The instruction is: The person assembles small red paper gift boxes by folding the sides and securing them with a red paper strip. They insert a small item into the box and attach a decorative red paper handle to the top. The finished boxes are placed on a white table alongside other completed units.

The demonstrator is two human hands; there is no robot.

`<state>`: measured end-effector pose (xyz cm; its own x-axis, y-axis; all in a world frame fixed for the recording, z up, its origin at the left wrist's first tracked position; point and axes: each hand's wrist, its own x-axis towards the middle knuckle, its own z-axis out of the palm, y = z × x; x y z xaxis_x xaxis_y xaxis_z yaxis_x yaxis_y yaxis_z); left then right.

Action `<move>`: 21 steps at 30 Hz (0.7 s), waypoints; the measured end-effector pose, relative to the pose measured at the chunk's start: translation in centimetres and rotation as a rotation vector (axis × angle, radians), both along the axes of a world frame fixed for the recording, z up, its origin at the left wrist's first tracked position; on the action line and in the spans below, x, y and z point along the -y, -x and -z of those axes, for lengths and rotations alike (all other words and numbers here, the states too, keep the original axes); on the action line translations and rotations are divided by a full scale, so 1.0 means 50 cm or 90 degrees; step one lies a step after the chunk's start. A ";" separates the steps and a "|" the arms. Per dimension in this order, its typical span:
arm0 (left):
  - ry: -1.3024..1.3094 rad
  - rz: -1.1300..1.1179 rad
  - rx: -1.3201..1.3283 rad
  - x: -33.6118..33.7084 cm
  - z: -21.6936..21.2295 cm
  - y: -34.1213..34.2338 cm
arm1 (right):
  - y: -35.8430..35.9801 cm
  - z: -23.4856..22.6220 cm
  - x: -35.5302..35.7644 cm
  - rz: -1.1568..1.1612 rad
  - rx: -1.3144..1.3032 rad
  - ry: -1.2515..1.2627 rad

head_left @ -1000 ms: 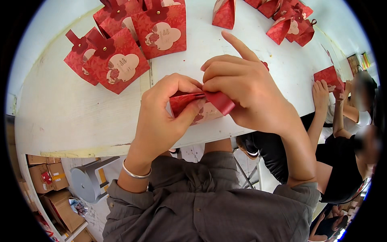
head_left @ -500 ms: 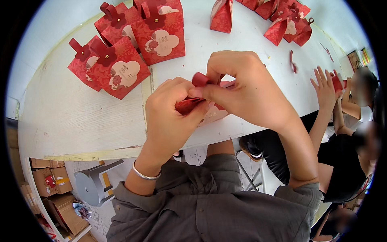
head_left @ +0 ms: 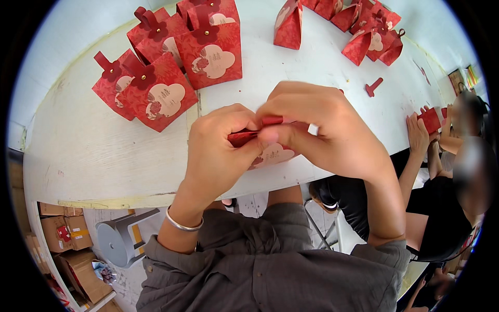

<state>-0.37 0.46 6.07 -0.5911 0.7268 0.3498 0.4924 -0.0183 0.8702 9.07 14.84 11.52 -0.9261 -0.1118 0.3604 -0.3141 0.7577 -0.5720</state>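
Between my hands, close to the table's near edge, is a red paper gift box (head_left: 275, 156) with a pale flower-shaped label facing me. My left hand (head_left: 221, 143) is closed on the left side of its top, pinching the folded edge. My right hand (head_left: 322, 130) is closed on a dark red strap (head_left: 272, 120) at the top of the box, with the thumb against the fold. My fingers hide most of the box's top, so I cannot tell whether the strap passes through it.
Several red gift boxes with flower-shaped straps (head_left: 161, 99) stand at the left back. One box (head_left: 288, 26) stands at centre back, more (head_left: 374, 41) at the right back. A loose strap (head_left: 372, 87) lies on the white table (head_left: 130, 166). Co-workers sit at right; a grey stool (head_left: 117, 242) stands below left.
My right hand has come down toward the box's top, and the strap's raised loop now lies lower and flatter. At right, a co-worker's hands have moved, showing more of a red box.
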 end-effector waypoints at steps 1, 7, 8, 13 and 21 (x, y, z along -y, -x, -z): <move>0.001 0.003 -0.003 0.002 0.001 0.001 | -0.001 0.005 -0.005 0.007 -0.022 0.020; 0.003 0.020 -0.024 0.004 -0.003 0.002 | -0.017 0.065 0.001 0.087 0.038 0.227; 0.011 0.030 -0.011 0.005 -0.007 0.003 | -0.018 0.068 0.004 0.086 -0.007 0.172; 0.010 0.029 -0.038 0.007 -0.001 0.007 | -0.013 0.070 0.017 0.098 -0.138 -0.027; -0.001 0.032 -0.105 0.014 -0.002 0.000 | -0.008 0.102 0.022 0.093 -0.243 -0.079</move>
<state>-0.37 -0.25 6.17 -0.4887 0.7534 0.4399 0.6270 -0.0473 0.7776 9.46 13.75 6.42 -0.7379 -0.0534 0.6728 -0.3696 0.8661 -0.3366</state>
